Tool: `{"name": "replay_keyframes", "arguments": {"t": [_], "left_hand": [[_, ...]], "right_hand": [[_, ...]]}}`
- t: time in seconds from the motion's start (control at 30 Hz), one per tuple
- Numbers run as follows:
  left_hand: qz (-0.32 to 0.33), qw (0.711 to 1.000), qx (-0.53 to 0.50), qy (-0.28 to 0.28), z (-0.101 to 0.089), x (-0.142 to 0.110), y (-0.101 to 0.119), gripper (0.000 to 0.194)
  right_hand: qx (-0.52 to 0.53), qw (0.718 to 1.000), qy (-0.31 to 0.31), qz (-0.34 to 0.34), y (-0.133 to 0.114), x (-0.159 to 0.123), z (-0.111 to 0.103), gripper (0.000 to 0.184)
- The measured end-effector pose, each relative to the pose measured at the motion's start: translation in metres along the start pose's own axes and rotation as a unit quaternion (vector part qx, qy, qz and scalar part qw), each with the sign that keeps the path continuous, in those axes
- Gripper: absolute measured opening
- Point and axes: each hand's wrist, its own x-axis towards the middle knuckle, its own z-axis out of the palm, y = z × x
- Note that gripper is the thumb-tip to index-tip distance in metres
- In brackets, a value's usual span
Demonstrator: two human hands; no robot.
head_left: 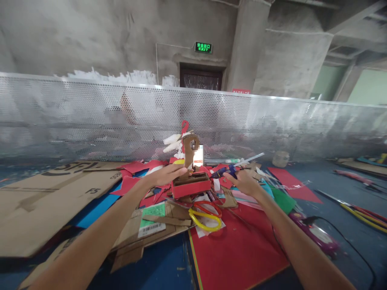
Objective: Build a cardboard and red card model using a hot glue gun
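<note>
My right hand is closed round a dark blue hot glue gun, its nozzle pointing left and a clear glue stick sticking out of its back. On the left, my left hand grips the low part of an upright brown cardboard piece, which has a curled top; the fingertips are partly hidden. This piece stands at a shallow red box with brown cardboard inside. Behind it are white pointed shapes and a red looped strip. The glue gun's tip is apart from the cardboard piece.
Scissors with red and yellow handles lie in front of the box on paper scraps. Red sheets and cardboard cover the blue table. More scissors and a purple device with a black cord lie right. A perforated metal screen runs behind.
</note>
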Motion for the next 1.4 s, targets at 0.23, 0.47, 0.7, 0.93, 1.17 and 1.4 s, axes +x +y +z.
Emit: {"name": "replay_keyframes", "arguments": {"t": [0.23, 0.47, 0.7, 0.93, 1.17, 1.4], "left_hand": [[-0.015, 0.999, -0.049, -0.011, -0.001, 0.0, 0.0, 0.056], [-0.004, 0.998, -0.067, -0.012, 0.0, 0.0, 0.001, 0.055], [-0.004, 0.998, -0.063, -0.019, -0.001, 0.001, -0.002, 0.055], [-0.009, 0.999, -0.035, -0.011, -0.001, 0.0, -0.001, 0.056], [-0.016, 0.999, -0.028, -0.009, -0.001, 0.0, 0.002, 0.058], [-0.028, 0.999, -0.005, -0.026, -0.001, 0.001, 0.0, 0.053]], "right_hand": [[0.019, 1.0, 0.007, -0.019, 0.005, 0.002, 0.003, 0.05], [0.058, 0.997, -0.039, 0.009, 0.009, -0.001, -0.003, 0.053], [0.068, 0.997, -0.021, 0.008, 0.011, -0.001, -0.007, 0.054], [0.177, 0.98, -0.073, 0.051, 0.008, -0.005, -0.003, 0.057], [0.278, 0.949, -0.087, 0.124, 0.011, -0.006, -0.001, 0.057], [0.324, 0.935, -0.095, 0.105, -0.004, -0.013, -0.015, 0.034]]}}
